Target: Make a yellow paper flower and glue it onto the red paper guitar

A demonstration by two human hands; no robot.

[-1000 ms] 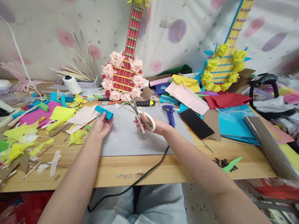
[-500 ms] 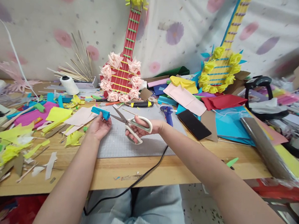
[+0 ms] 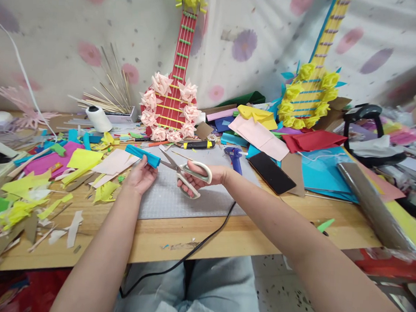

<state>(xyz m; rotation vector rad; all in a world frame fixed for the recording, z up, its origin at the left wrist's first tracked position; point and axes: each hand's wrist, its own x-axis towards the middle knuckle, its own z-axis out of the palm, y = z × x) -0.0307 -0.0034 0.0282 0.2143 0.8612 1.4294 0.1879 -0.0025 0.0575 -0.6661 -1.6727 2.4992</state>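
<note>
My left hand (image 3: 142,176) is closed on a folded strip of blue paper (image 3: 142,155), pinched between thumb and fingers. Part of the strip sticks out to the left beyond my fingers. My right hand (image 3: 194,179) grips white-handled scissors (image 3: 174,163), fingers through the loops. The blades stand apart, with their tips pointing left at the right end of the blue paper. Whether a blade touches the paper I cannot tell. Both hands are above a grey cutting mat (image 3: 168,208).
Behind the mat stand a red paper guitar (image 3: 168,105) with pink flowers and a yellow one (image 3: 306,98). A blue glue gun (image 3: 234,159) and a phone (image 3: 271,173) lie right. Yellow scraps (image 3: 22,212) cover the left; a black cord (image 3: 201,246) crosses the front edge.
The blue paper has turned in my left hand, and more of its length now shows. My right hand still holds the scissors apart, nearly in the same place. The view has shifted slightly.
</note>
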